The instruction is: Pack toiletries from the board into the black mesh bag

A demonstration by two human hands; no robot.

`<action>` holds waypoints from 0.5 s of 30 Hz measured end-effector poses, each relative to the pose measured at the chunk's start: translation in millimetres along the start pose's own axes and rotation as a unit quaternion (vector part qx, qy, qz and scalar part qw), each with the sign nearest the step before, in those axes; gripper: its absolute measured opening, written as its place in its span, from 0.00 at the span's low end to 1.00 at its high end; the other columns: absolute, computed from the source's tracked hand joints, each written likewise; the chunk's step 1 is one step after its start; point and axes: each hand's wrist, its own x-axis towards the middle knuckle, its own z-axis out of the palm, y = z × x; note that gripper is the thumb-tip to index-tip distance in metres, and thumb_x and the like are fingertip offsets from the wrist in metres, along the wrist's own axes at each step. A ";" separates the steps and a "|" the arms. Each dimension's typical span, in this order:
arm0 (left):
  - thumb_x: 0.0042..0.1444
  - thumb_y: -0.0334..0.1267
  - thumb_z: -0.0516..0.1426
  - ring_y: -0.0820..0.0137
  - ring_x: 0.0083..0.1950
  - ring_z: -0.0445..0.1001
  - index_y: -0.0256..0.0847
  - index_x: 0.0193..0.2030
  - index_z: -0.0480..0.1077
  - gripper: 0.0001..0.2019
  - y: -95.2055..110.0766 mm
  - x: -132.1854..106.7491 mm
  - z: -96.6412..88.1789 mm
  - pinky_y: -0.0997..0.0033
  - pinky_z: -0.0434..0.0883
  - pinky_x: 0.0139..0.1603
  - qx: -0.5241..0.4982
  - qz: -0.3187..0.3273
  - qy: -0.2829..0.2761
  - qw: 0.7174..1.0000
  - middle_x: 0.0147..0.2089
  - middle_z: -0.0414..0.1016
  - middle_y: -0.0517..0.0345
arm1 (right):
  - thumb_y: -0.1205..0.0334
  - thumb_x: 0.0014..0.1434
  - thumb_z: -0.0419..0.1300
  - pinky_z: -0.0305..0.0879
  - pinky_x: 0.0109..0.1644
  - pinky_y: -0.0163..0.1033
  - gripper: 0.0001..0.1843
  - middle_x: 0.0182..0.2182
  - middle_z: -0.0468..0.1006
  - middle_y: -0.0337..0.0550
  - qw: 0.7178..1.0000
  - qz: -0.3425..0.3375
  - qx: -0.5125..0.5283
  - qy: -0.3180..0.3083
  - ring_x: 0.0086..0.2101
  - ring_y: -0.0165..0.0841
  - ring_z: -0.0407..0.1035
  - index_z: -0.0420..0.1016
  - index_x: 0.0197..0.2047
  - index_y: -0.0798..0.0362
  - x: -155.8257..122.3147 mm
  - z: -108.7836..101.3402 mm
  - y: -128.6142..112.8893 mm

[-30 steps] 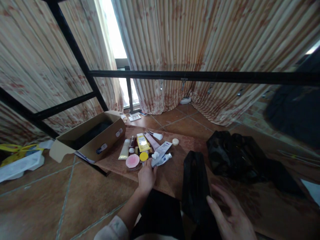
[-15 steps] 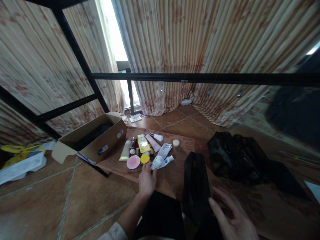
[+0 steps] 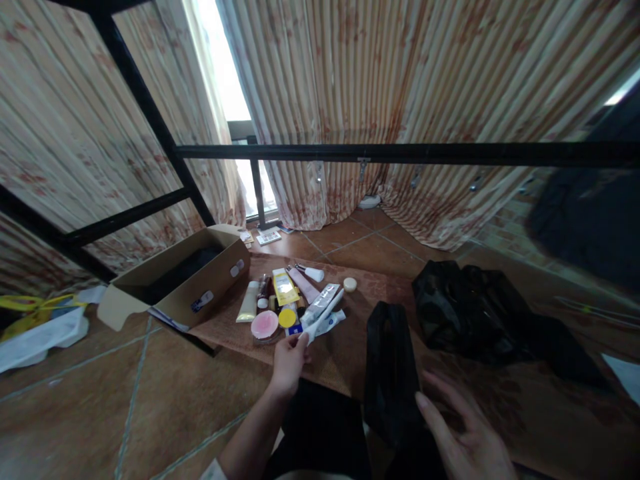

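My left hand (image 3: 290,363) pinches the near end of a slim white tube (image 3: 324,316), tilted up over the other toiletries. Under and around it lie a silver-white tube (image 3: 320,301), a white and blue tube (image 3: 331,323), a jar with a yellow lid (image 3: 287,317) and a round pink-topped container (image 3: 265,325). A yellow packet (image 3: 285,287), a pink tube (image 3: 305,285) and a cream tube (image 3: 248,301) lie behind. My right hand (image 3: 463,427) has its fingers apart, thumb against the side of an upright black pouch (image 3: 391,367) with an open top.
An open cardboard box (image 3: 210,288) stands at the left of the low brown-covered table (image 3: 350,363). A small round cream-coloured item (image 3: 350,285) sits at the back. Black bags (image 3: 470,313) lie on the right. A black metal bar (image 3: 400,152) crosses before the curtains.
My left hand has taken hold of the slim white tube and raised it from the pile, uncovering a blue item below. The right hand and black pouch stay about where they were.
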 end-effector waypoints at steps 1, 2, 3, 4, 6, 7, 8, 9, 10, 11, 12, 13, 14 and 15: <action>0.45 0.53 0.63 0.77 0.20 0.63 0.31 0.31 0.73 0.21 1.9 -2.6 0.4 0.76 0.65 0.22 -0.026 -0.014 -0.009 1.000 0.19 0.62 0.65 | 0.45 0.55 0.58 0.75 0.38 0.36 0.23 0.54 0.72 0.46 1.000 -0.006 -0.002 0.001 0.49 0.41 0.71 0.75 0.50 0.46 -0.1 -0.1 0.4; 0.43 0.53 0.64 0.78 0.20 0.62 0.31 0.30 0.73 0.22 4.1 -5.5 0.5 0.78 0.65 0.22 -0.051 -0.027 -0.017 0.998 0.19 0.61 0.65 | 0.45 0.55 0.58 0.75 0.38 0.36 0.22 0.53 0.72 0.46 1.000 -0.007 -0.005 0.002 0.50 0.41 0.70 0.75 0.50 0.46 -0.1 -0.2 0.5; 0.41 0.53 0.65 0.79 0.20 0.61 0.31 0.29 0.73 0.22 6.4 -8.6 0.3 0.79 0.64 0.21 -0.073 -0.040 -0.026 0.996 0.19 0.61 0.66 | 0.45 0.55 0.58 0.75 0.38 0.36 0.22 0.54 0.72 0.46 1.000 -0.004 -0.008 0.000 0.50 0.41 0.70 0.75 0.50 0.46 -0.3 -0.4 0.2; 0.40 0.52 0.66 0.80 0.20 0.61 0.31 0.29 0.72 0.22 8.9 -11.7 -0.3 0.80 0.63 0.21 -0.093 -0.051 -0.035 0.994 0.19 0.61 0.66 | 0.45 0.55 0.58 0.75 0.37 0.36 0.22 0.54 0.72 0.46 1.000 0.002 -0.009 -0.002 0.51 0.41 0.70 0.74 0.50 0.46 -0.5 -0.6 -0.5; 0.38 0.50 0.68 0.81 0.20 0.60 0.31 0.29 0.72 0.22 14.6 -17.8 -2.4 0.81 0.62 0.21 -0.126 -0.070 -0.054 0.988 0.19 0.61 0.66 | 0.45 0.56 0.58 0.75 0.37 0.36 0.22 0.54 0.71 0.46 1.000 0.012 -0.002 -0.005 0.51 0.41 0.70 0.74 0.50 0.46 -1.1 -0.9 -2.8; 0.38 0.49 0.68 0.82 0.20 0.59 0.31 0.30 0.72 0.21 17.8 -20.8 -3.7 0.81 0.62 0.21 -0.139 -0.078 -0.063 0.985 0.20 0.61 0.66 | 0.45 0.56 0.58 0.75 0.38 0.36 0.22 0.54 0.71 0.46 1.000 0.014 0.006 -0.005 0.50 0.40 0.70 0.74 0.51 0.46 -1.4 -1.0 -4.3; 0.37 0.48 0.69 0.82 0.20 0.59 0.31 0.30 0.72 0.21 21.2 -24.0 -4.8 0.82 0.62 0.21 -0.149 -0.083 -0.072 0.983 0.20 0.62 0.66 | 0.46 0.56 0.58 0.75 0.38 0.37 0.22 0.54 0.71 0.46 1.000 0.014 0.014 -0.004 0.49 0.40 0.71 0.73 0.51 0.46 -1.9 -1.0 -6.0; 0.37 0.47 0.69 0.82 0.20 0.59 0.32 0.30 0.72 0.21 24.8 -27.5 -5.7 0.82 0.62 0.21 -0.160 -0.089 -0.080 0.980 0.21 0.62 0.66 | 0.46 0.56 0.58 0.75 0.39 0.37 0.22 0.55 0.71 0.46 1.000 0.014 0.021 -0.003 0.48 0.39 0.71 0.73 0.51 0.46 -2.4 -1.1 -7.8; 0.36 0.46 0.70 0.83 0.21 0.59 0.32 0.30 0.72 0.21 28.4 -31.4 -6.2 0.83 0.61 0.21 -0.173 -0.095 -0.090 0.976 0.21 0.62 0.66 | 0.46 0.56 0.58 0.75 0.40 0.38 0.22 0.55 0.71 0.46 1.000 0.013 0.026 -0.001 0.47 0.39 0.72 0.73 0.51 0.46 -3.0 -1.1 -9.9; 0.36 0.45 0.70 0.83 0.21 0.58 0.32 0.30 0.72 0.20 32.0 -36.0 -6.0 0.83 0.61 0.21 -0.187 -0.100 -0.103 0.972 0.21 0.62 0.66 | 0.47 0.56 0.58 0.75 0.40 0.38 0.22 0.55 0.71 0.46 0.999 0.012 0.032 0.003 0.46 0.38 0.72 0.73 0.51 0.46 -3.8 -1.1 -12.3; 0.36 0.44 0.70 0.83 0.21 0.58 0.32 0.30 0.73 0.20 35.3 -41.5 -5.1 0.84 0.60 0.21 -0.201 -0.105 -0.117 0.967 0.21 0.62 0.66 | 0.47 0.56 0.58 0.74 0.40 0.38 0.22 0.55 0.71 0.46 0.999 0.011 0.037 0.012 0.46 0.39 0.72 0.73 0.51 0.46 -4.8 -1.1 -15.0; 0.37 0.43 0.70 0.84 0.21 0.57 0.33 0.31 0.73 0.19 38.3 -47.9 -3.4 0.84 0.60 0.21 -0.214 -0.107 -0.132 0.962 0.22 0.62 0.66 | 0.46 0.56 0.58 0.74 0.39 0.38 0.22 0.54 0.71 0.46 0.999 0.013 0.044 0.024 0.47 0.39 0.72 0.74 0.50 0.46 -5.9 -1.0 -18.2; 0.38 0.43 0.70 0.84 0.21 0.57 0.33 0.32 0.73 0.18 40.8 -55.2 -1.0 0.84 0.60 0.21 -0.224 -0.108 -0.148 0.957 0.22 0.62 0.66 | 0.46 0.55 0.59 0.74 0.38 0.37 0.22 0.53 0.72 0.46 0.998 0.020 0.051 0.035 0.47 0.39 0.72 0.74 0.50 0.46 -7.1 -0.8 -22.0; 0.40 0.42 0.70 0.84 0.21 0.56 0.33 0.34 0.74 0.18 42.8 -63.5 2.0 0.84 0.60 0.21 -0.227 -0.105 -0.164 0.954 0.23 0.63 0.66 | 0.45 0.54 0.59 0.74 0.37 0.36 0.23 0.53 0.73 0.46 0.997 0.030 0.059 0.043 0.46 0.40 0.72 0.74 0.50 0.46 -8.5 -0.4 -26.6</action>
